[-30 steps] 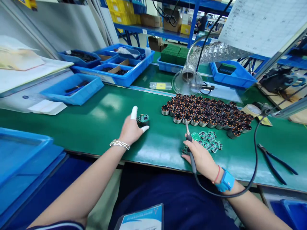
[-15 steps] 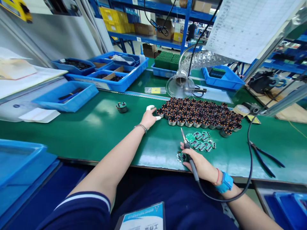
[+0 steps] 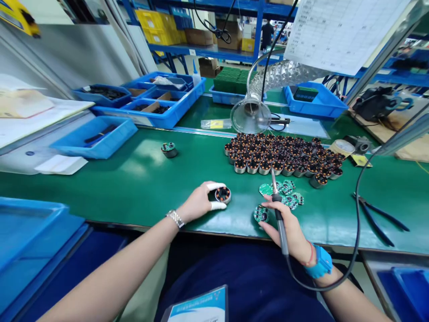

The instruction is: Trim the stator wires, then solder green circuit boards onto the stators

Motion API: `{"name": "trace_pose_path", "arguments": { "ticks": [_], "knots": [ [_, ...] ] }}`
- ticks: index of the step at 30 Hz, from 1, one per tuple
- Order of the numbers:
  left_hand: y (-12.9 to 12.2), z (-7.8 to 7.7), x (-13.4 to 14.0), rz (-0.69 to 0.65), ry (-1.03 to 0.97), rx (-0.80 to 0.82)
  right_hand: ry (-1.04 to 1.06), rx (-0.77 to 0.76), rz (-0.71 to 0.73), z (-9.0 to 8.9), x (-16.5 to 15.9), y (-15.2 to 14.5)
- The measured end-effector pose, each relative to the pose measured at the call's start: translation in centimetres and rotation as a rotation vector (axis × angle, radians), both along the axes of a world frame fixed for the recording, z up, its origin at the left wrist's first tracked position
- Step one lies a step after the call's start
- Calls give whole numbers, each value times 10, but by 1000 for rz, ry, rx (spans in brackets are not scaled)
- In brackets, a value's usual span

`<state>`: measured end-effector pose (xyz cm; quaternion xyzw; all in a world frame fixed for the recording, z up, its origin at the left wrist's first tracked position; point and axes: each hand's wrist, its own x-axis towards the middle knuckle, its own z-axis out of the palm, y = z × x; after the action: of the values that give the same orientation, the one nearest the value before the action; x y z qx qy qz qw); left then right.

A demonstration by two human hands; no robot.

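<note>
My left hand (image 3: pixel 201 201), with white covers on thumb and finger, grips a round motor stator (image 3: pixel 223 194) with dark windings and orange spots. In my right hand (image 3: pixel 284 223) a soldering iron (image 3: pixel 279 210) points away from me, its cable trailing over the wrist. The same hand's thumb and finger hold a round green circuit board (image 3: pixel 260 213). Several loose circuit boards (image 3: pixel 291 202) lie just beyond it. Behind them stands a block of stators (image 3: pixel 264 167) in close rows. A stator topped with a board (image 3: pixel 169 150) stands alone at the left.
Pliers (image 3: pixel 377 219) lie at the right. A clear fume funnel (image 3: pixel 250 116) hangs behind the stators. Blue trays (image 3: pixel 97 147) stand at the left and back, near a tape roll (image 3: pixel 341 146) on the right. A printed sheet (image 3: pixel 342 36) hangs above.
My left hand has drawn a stator from the left end of the block toward me. My right hand, with the iron and board, has shifted slightly right, and the board is turned more toward me.
</note>
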<state>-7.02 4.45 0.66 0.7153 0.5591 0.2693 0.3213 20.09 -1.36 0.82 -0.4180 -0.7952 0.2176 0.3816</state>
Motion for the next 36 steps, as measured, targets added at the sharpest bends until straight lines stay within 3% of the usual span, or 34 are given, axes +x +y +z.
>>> {"name": "trace_pose_path", "arguments": {
  "ticks": [4,9,13,18,22,30,36],
  "knots": [
    [-43,-4,43,43,89,150,56,10,29,9,-10,3],
    [-71,-8,85,145,165,234,50,6,144,10,-16,6],
    [-80,-8,76,105,62,193,42,-39,199,8,-14,5],
    [-84,-5,54,93,-119,31,17,-87,283,12,-11,9],
    [-83,0,58,143,-203,-24,18,-111,294,15,-10,13],
    [-84,4,65,155,-175,-57,19,-120,295,17,-11,12],
    [-81,2,60,127,-336,-65,-10,-125,318,17,-10,12]
  ]
}}
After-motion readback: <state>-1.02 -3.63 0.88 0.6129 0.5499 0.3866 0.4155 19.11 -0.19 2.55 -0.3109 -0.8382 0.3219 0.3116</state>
